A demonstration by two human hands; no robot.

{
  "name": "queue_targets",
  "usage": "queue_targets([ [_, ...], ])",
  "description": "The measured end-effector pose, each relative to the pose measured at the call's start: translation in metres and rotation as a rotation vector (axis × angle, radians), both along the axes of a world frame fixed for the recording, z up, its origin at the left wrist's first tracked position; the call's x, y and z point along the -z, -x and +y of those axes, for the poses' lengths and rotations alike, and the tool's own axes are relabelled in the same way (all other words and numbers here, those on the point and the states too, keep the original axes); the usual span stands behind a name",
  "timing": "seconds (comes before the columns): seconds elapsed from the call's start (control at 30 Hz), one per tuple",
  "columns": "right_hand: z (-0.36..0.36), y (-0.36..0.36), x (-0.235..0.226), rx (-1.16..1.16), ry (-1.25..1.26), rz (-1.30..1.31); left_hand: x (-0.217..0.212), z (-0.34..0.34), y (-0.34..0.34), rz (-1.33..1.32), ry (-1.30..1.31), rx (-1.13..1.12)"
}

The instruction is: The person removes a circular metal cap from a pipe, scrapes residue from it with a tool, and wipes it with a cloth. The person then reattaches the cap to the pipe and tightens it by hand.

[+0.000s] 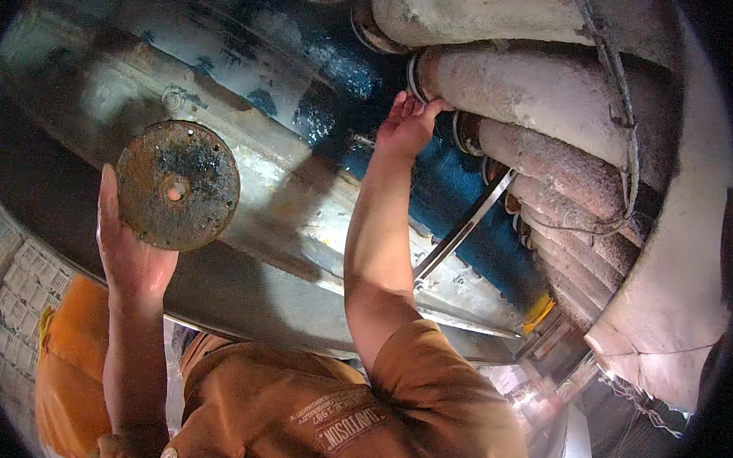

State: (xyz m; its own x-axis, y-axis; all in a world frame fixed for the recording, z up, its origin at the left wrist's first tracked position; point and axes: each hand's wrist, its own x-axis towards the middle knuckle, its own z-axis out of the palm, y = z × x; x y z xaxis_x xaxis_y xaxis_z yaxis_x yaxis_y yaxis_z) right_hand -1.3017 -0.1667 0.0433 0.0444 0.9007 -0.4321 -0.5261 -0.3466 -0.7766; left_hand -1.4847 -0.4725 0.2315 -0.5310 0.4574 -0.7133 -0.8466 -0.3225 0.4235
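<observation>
My left hand (134, 257) holds up a round, rusty metal plate (144, 186), like a blind flange. Small holes run around its rim, and a larger one at its centre shows a fingertip behind. My right hand (408, 129) reaches up to the lower edge of a flange ring (414, 77) on the end of a thick, pale wrapped pipe (518, 79). The fingers are curled in against the ring's edge; whatever they pinch there is too small to make out.
More wrapped pipes (556, 152) with flanged ends line the upper right. Below them a metal bar (467, 227) slants near a blue-painted surface (487, 249). A long, dusty metal ledge (253, 167) crosses behind my arms. Orange fabric (77, 362) lies at lower left beside printed wrapping (13, 308).
</observation>
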Motion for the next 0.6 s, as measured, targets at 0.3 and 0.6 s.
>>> queue_targets([
  [0.3,-0.032,0.071,-0.005,-0.316,0.183,0.268,0.009,-0.001,0.001,-0.044,-0.014,-0.024],
  [0.6,0.010,0.119,0.005,-0.236,-0.009,0.606,0.005,0.000,0.013,-0.060,-0.063,-0.039],
])
